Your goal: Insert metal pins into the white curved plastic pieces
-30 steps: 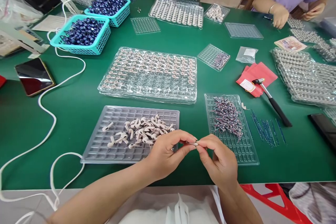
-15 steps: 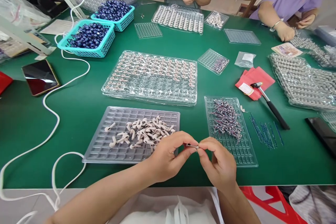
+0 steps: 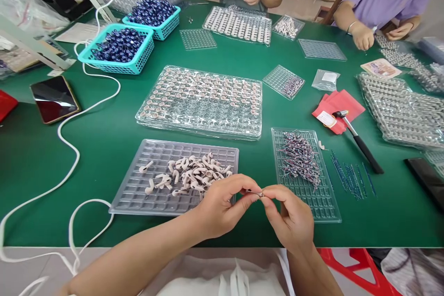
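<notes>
My left hand (image 3: 227,206) pinches a small white earbud shell (image 3: 255,193) by its body between thumb and fingertips. At the shell's other end, my right hand (image 3: 291,217) is closed, thumb and forefinger pinching the tip; a tiny part there is too small to make out. Left of my hands lies a grey compartment tray (image 3: 128,194) with a heap of white earbud shells (image 3: 197,171). To the right, a clear tray (image 3: 322,206) bears a pile of small wired components (image 3: 300,159).
Ahead stands a clear blister tray (image 3: 208,125), partly filled. Beyond are blue baskets (image 3: 144,58) of dark blue parts, a phone (image 3: 55,99) and a white cable (image 3: 74,148). On the right lie a hammer (image 3: 362,145), red packets (image 3: 350,106) and stacked trays (image 3: 391,111). Two co-workers sit opposite.
My hands stay nearly in place; the shell has turned slightly between my fingers. The co-worker in purple has moved a hand leftward. The view has shifted a little.
</notes>
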A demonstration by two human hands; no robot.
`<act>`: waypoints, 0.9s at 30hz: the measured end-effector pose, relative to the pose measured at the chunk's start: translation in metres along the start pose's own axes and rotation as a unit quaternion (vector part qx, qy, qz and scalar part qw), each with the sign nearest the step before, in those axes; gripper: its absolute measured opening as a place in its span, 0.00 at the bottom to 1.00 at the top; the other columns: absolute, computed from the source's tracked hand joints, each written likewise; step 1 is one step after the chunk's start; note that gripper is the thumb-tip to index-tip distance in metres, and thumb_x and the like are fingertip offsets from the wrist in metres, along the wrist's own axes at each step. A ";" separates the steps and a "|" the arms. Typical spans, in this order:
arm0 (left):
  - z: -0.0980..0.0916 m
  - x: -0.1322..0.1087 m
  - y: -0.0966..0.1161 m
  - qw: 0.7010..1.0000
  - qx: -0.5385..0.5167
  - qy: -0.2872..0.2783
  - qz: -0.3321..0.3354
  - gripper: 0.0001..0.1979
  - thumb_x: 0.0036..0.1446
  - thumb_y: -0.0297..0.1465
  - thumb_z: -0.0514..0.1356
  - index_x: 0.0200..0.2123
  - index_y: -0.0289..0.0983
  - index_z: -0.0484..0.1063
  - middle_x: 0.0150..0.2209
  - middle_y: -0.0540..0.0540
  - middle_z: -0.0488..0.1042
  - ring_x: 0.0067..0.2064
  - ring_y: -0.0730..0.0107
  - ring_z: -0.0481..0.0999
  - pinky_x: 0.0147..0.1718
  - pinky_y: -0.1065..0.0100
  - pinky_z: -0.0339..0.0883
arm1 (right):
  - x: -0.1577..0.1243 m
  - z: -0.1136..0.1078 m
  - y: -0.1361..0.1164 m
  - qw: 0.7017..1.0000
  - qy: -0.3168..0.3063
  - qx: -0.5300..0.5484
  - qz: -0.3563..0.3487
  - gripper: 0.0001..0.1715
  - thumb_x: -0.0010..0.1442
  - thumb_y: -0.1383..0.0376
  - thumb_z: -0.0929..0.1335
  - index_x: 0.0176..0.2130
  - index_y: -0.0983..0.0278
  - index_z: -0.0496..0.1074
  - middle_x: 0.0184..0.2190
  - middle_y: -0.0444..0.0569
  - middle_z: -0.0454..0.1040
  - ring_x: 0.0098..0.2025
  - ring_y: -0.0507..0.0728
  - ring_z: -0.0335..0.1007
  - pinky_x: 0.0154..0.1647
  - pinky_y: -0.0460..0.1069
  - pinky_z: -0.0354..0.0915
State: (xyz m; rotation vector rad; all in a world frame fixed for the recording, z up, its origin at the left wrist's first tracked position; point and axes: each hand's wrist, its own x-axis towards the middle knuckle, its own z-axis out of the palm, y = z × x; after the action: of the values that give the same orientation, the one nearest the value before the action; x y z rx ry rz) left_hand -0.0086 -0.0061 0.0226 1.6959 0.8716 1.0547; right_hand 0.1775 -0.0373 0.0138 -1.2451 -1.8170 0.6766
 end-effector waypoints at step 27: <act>0.000 0.000 -0.004 1.000 0.006 0.008 0.023 0.08 0.61 0.22 0.59 0.40 0.37 0.76 0.35 0.44 0.81 0.37 0.69 0.81 0.39 0.69 0.75 | 0.000 -0.001 -0.001 0.999 0.001 -0.047 -0.008 0.05 0.65 0.69 0.66 0.41 0.60 0.72 0.34 0.46 0.80 0.29 0.52 0.75 0.30 0.46 0.71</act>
State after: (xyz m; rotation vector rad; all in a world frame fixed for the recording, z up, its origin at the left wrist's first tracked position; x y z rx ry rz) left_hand -0.0086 -0.0049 0.0183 1.7264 0.8553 1.0977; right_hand 0.1781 -0.0375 0.0150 -1.2903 -1.8745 0.5871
